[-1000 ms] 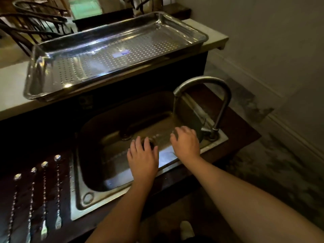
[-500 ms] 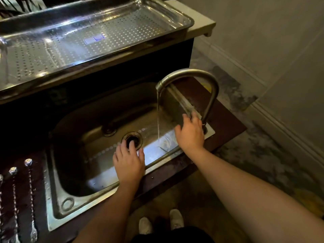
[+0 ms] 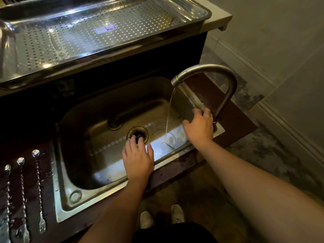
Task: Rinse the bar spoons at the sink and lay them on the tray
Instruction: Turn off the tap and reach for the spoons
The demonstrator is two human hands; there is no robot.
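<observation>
Water running from gooseneck faucet (image 3: 206, 71). Right hand (image 3: 199, 128) at faucet base, grip unclear; left hand (image 3: 138, 159) flat, fingers apart, over sink (image 3: 84, 120). Bar spoons (image 3: 37, 190) untouched on counter at left, perforated tray (image 3: 57, 55) bare. Rinsing not yet begun.

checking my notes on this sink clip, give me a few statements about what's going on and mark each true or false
1. Water runs from the curved steel faucet into the stainless steel sink. True.
2. The perforated steel tray holds several spoons. False: no spoon shows on it.
3. The twisted-stem metal bar spoons lie on the dark counter to the left of the sink. True.
4. The left hand grips a spoon. False: it is spread over the basin and holds nothing.
5. The right hand is at the faucet's base. True.
</observation>
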